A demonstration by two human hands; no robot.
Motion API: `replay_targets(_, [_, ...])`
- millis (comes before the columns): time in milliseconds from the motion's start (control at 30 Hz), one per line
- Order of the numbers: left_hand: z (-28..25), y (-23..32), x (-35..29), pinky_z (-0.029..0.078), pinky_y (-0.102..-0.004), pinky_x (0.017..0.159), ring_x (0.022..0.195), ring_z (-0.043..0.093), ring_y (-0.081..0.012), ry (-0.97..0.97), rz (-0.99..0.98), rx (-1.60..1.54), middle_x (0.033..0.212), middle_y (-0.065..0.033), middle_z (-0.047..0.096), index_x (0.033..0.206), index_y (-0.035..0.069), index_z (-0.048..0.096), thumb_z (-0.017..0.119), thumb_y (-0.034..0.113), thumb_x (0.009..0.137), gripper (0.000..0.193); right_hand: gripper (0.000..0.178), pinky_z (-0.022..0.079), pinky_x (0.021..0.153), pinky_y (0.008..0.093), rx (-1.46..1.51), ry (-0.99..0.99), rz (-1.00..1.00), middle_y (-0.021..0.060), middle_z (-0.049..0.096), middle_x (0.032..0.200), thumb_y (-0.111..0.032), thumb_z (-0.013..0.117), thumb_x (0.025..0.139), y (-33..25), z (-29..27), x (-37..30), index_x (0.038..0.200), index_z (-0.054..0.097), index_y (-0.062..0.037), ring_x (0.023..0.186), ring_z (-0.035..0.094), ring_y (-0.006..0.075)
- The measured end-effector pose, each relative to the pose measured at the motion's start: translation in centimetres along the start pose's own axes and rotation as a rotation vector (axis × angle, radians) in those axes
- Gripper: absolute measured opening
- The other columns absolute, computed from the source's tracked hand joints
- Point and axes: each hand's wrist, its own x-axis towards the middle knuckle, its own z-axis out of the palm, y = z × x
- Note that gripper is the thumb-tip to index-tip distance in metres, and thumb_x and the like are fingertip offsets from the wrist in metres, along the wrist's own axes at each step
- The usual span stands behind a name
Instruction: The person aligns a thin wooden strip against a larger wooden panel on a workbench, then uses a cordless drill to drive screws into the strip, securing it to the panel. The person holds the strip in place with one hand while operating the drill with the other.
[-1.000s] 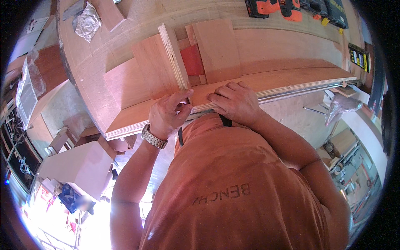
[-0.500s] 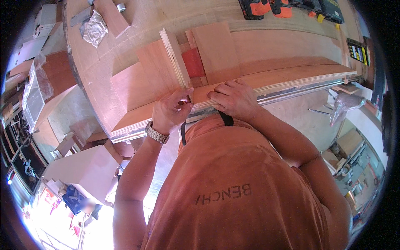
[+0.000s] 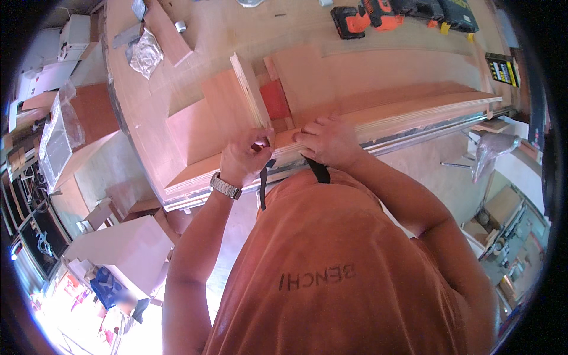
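Two bare hands at work here, both on the near edge of the surface (image 3: 254, 29)! The left hand (image 3: 239, 155) curls its thumb and fingers toward each other at the near end of one narrow plywood strip (image 3: 248, 89), standing on edge; can't tell if it's truly pinching, as the knuckles block the view. Over on the right hand (image 3: 331, 141), fingers bent across one long plywood board (image 3: 408, 115), which runs along that near edge; how firmly they press, can't tell.

Two overlapping panels (image 3: 228, 97) lie left of the strip, one panel (image 3: 302, 83) to its right, and between strip and right-hand panel shows one red piece (image 3: 274, 99). The upright strip cuts across the view of what lies behind it.

Farther back, a crumpled silvery bag (image 3: 146, 54) sits beside a loose wooden plank (image 3: 168, 32), with one small white cylinder (image 3: 180, 26) close by. Orange-and-black power tools (image 3: 378, 15) crowd the far side, next to a dark case (image 3: 458, 15) with two yellow latches showing; its contents can't be seen. And at the right end, a black-and-yellow pack (image 3: 502, 70), contents hidden too!
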Motion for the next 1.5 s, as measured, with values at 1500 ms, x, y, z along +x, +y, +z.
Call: replay_targets(1500, [0.3,-0.7,-0.1,0.059,-0.0362,0.074,0.079,0.073,-0.0215,0.028,0.021,-0.032,0.090,-0.0052,0.076,0.117,0.018,0.070,0.071,0.022,0.083,0.034,0.026,0.053,0.095,0.0523,-0.020,0.142,0.633,0.0244,0.067,0.118,-0.010,0.048,0.095,20.0,6.2,26.5,0.112,0.065,-0.0016,0.111,0.065,0.0436])
